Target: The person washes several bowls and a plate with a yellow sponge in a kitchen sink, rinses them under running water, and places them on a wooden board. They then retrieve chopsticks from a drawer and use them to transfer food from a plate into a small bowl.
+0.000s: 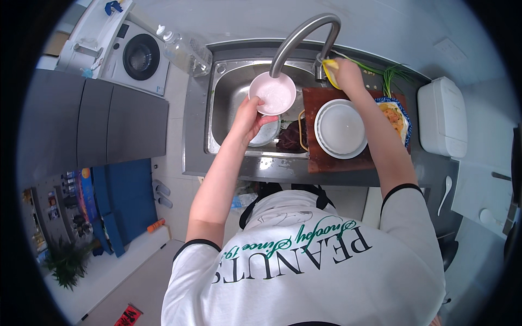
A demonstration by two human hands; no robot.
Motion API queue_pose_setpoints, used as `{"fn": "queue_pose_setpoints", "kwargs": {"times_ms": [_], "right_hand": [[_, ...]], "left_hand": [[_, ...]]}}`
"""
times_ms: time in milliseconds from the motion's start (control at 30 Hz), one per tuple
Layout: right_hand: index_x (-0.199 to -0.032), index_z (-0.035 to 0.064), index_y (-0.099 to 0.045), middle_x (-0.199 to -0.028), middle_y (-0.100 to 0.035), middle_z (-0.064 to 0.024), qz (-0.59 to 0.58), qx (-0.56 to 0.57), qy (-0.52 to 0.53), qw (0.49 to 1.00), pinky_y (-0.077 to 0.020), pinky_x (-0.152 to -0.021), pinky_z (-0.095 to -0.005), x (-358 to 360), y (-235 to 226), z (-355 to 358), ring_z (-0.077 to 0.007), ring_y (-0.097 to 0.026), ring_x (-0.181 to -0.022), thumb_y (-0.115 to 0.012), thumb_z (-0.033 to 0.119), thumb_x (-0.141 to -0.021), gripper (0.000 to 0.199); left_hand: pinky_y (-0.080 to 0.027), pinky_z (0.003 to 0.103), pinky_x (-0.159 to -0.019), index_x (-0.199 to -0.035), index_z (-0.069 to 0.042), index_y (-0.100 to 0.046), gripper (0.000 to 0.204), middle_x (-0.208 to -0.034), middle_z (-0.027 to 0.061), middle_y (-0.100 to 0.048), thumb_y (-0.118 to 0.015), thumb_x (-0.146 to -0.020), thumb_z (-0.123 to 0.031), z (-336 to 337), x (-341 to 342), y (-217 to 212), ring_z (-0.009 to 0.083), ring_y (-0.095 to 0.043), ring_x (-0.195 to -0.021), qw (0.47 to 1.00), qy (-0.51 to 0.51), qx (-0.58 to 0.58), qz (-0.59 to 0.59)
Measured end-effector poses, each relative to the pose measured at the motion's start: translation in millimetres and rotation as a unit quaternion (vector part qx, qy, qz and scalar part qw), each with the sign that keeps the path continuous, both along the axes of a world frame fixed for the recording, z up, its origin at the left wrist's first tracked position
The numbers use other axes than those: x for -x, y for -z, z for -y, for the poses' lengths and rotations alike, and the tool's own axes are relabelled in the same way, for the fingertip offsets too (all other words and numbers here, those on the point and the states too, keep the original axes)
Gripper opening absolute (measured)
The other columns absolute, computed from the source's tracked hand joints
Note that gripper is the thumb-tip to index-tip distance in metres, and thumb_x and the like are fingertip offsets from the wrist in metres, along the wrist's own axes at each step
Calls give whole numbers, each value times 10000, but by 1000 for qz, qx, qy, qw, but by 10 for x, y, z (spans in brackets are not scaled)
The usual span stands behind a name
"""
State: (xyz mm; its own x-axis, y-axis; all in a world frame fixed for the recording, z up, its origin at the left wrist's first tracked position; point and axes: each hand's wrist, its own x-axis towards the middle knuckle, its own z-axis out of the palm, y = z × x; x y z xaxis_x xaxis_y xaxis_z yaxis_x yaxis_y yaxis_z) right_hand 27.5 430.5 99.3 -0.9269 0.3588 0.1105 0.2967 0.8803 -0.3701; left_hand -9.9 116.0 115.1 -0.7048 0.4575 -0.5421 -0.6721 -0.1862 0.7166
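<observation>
A pink bowl is in my left hand, held over the sink just below the spout of the curved faucet. My thumb lies inside its rim and the fingers support it from below; there seem to be suds or water in it. My right hand is closed on a flat yellow sponge beside the faucet's base. Under my right forearm, a white bowl stands on the brown cutting board. A pale round dish lies in the sink, partly hidden by my left hand.
Right of the board sits a blue-rimmed plate of food, with green onions behind it. A white bin-like container stands at the counter's right end. Clear bottles are left of the sink. Something dark red lies in the sink.
</observation>
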Motion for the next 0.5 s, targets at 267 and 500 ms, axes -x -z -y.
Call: {"fn": "queue_pose_setpoints", "kwargs": {"times_ms": [267,500], "right_hand": [[-1110,-23,-690,-920,-720,-67,-170,522,-76,832,-538,-751,-269,-135,-1148,976,-112,-677,-820,-706,291,-948,354],[-1036,-51,-701,-910,-734,-103,-190,514,-6,836,-550,-734,-293,296,-1118,1279,-144,-697,-796,-720,310,-934,376]], "left_hand": [[-679,400,-663,-1354,30,-369,507,-1161,202,-541,-431,-852,-4,88,221,139,343,-682,-938,1000,13,10,-4],[-678,396,-641,-1375,22,-354,535,-1174,195,-530,-385,-841,32,85,619,370,344,-680,-931,999,23,34,-12]]}}
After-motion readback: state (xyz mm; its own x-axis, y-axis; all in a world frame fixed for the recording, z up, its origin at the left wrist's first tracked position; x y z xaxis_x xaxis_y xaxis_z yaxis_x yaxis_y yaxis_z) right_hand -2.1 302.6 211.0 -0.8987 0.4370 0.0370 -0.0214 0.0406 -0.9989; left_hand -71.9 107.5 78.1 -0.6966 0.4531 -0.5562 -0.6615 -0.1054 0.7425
